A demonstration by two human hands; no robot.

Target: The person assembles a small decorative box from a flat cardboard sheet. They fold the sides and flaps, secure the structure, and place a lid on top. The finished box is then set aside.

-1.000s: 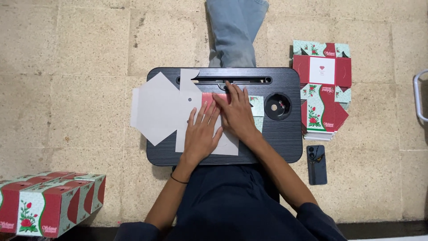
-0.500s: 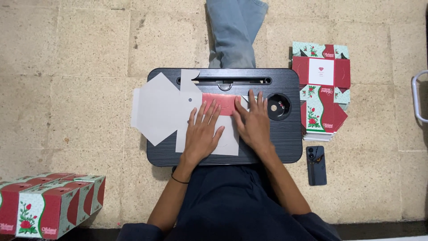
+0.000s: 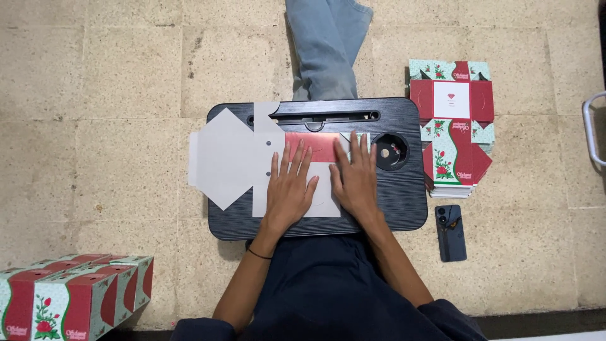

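Two hands press flat on an unfolded carton (image 3: 252, 161) lying on a black tabletop (image 3: 404, 202). The left hand (image 3: 289, 189) and right hand (image 3: 356, 180) lie side by side, fingers spread. Flat cartons (image 3: 454, 126) are stacked at right, beside a phone (image 3: 451, 232).

head cam, straight down, over lap desk (image 3: 404, 208)
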